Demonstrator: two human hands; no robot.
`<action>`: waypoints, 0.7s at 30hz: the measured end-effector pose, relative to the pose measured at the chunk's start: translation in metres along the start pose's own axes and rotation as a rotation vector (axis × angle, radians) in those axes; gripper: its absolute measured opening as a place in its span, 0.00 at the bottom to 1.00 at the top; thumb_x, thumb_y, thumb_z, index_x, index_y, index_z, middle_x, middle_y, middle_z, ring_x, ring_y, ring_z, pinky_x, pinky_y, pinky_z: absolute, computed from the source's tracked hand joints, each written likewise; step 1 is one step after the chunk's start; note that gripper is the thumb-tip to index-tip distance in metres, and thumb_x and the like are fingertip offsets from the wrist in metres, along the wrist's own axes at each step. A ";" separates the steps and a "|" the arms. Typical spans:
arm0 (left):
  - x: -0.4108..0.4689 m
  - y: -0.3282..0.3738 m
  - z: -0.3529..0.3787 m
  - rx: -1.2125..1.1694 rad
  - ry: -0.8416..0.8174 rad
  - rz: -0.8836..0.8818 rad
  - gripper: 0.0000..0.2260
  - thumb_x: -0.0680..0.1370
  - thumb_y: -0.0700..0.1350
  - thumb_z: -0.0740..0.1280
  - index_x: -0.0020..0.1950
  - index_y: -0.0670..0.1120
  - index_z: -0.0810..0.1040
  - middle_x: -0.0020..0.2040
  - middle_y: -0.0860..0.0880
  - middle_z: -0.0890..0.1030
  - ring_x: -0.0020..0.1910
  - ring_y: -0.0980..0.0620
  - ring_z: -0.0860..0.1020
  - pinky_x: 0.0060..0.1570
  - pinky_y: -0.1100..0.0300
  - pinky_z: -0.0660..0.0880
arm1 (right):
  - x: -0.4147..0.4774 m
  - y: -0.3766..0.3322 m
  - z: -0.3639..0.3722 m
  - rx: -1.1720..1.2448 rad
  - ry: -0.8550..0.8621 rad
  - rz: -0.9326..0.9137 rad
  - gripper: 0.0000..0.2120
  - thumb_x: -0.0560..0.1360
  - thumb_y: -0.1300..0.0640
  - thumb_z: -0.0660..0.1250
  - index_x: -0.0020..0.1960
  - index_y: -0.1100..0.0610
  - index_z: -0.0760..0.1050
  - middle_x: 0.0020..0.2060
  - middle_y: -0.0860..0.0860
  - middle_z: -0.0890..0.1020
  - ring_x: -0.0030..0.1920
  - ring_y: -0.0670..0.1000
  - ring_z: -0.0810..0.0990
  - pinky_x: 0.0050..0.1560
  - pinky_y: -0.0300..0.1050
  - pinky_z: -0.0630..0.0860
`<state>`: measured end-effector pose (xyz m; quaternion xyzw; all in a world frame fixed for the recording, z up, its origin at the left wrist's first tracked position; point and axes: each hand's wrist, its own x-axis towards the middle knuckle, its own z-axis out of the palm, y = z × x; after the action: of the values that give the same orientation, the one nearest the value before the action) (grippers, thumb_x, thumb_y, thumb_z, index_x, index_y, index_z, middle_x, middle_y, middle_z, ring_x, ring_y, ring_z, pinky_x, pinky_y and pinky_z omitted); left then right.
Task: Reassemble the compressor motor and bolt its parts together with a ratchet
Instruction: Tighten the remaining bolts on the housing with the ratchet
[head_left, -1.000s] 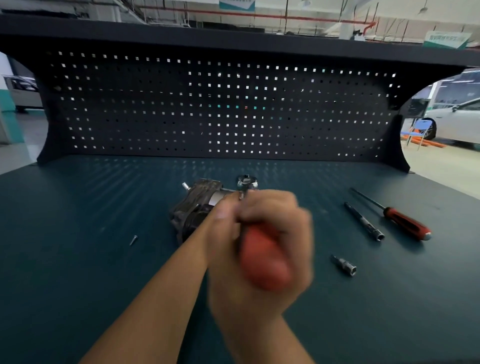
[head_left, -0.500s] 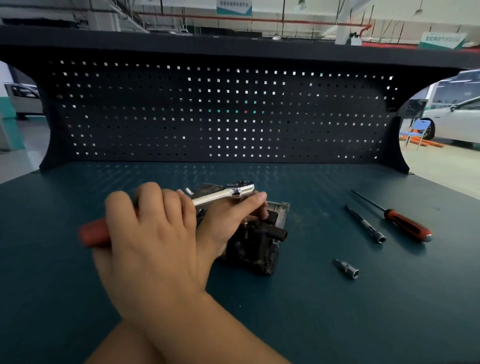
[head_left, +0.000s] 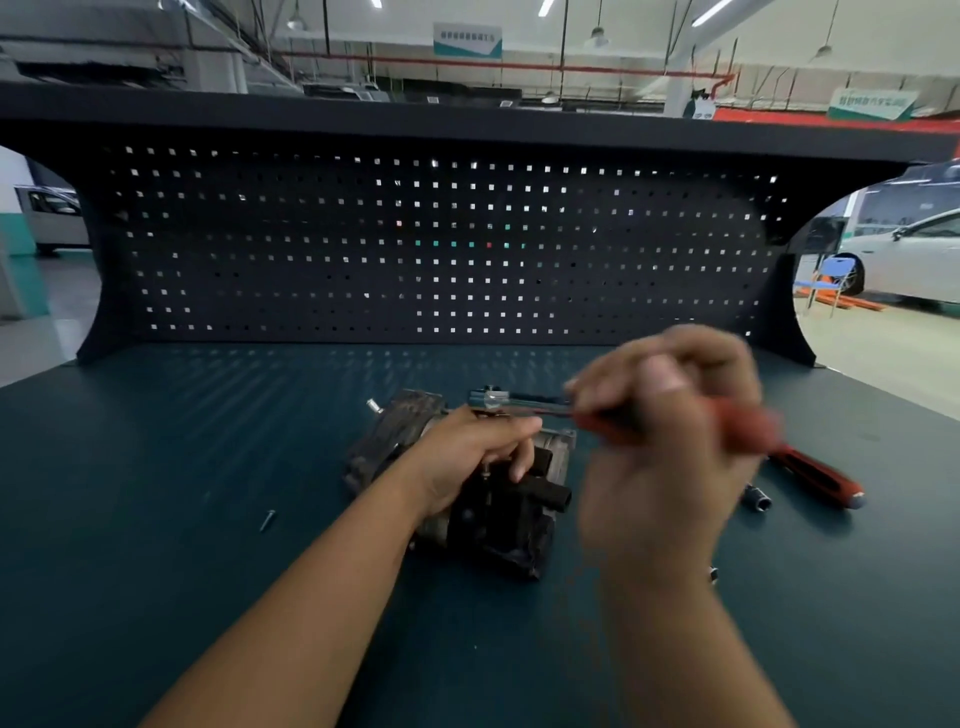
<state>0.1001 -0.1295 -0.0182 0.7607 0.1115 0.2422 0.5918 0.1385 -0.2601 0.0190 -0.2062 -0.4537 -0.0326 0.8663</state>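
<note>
- right hand (head_left: 670, 441) fisted round red-handled chrome ratchet (head_left: 491, 401); handle now swung from left to right of the head.
- dark grimy compressor motor (head_left: 498, 525)?
- centre of teal bench (head_left: 156, 467), left hand (head_left: 467, 457) gripping it. stroke done, likely tightening; more strokes due.

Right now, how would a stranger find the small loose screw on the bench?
Start at the teal bench below the black pegboard. Left of the compressor motor lies one short screw, alone. The screwdriver and sockets lie on the motor's right.
</note>
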 end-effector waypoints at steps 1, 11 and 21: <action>0.001 -0.002 -0.002 -0.017 -0.015 0.029 0.20 0.77 0.46 0.63 0.26 0.41 0.65 0.25 0.47 0.70 0.30 0.52 0.71 0.48 0.55 0.68 | 0.012 0.003 -0.016 0.131 0.038 0.118 0.02 0.66 0.59 0.64 0.40 0.54 0.73 0.27 0.50 0.74 0.29 0.50 0.73 0.36 0.42 0.73; -0.004 0.000 -0.001 0.040 -0.054 0.074 0.21 0.73 0.47 0.62 0.20 0.51 0.63 0.24 0.48 0.72 0.32 0.50 0.71 0.57 0.43 0.69 | 0.045 0.093 -0.076 0.815 0.669 0.796 0.13 0.70 0.62 0.61 0.29 0.55 0.64 0.22 0.46 0.66 0.19 0.45 0.67 0.28 0.33 0.71; -0.007 -0.004 0.003 0.054 -0.014 0.120 0.20 0.73 0.45 0.62 0.20 0.49 0.68 0.23 0.50 0.71 0.26 0.55 0.71 0.41 0.66 0.70 | 0.017 0.014 -0.063 0.487 0.372 0.453 0.19 0.73 0.59 0.57 0.23 0.52 0.65 0.21 0.45 0.64 0.24 0.45 0.65 0.32 0.38 0.71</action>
<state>0.0962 -0.1344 -0.0239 0.7833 0.0683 0.2689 0.5563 0.2009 -0.2694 -0.0042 -0.0800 -0.2263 0.2315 0.9428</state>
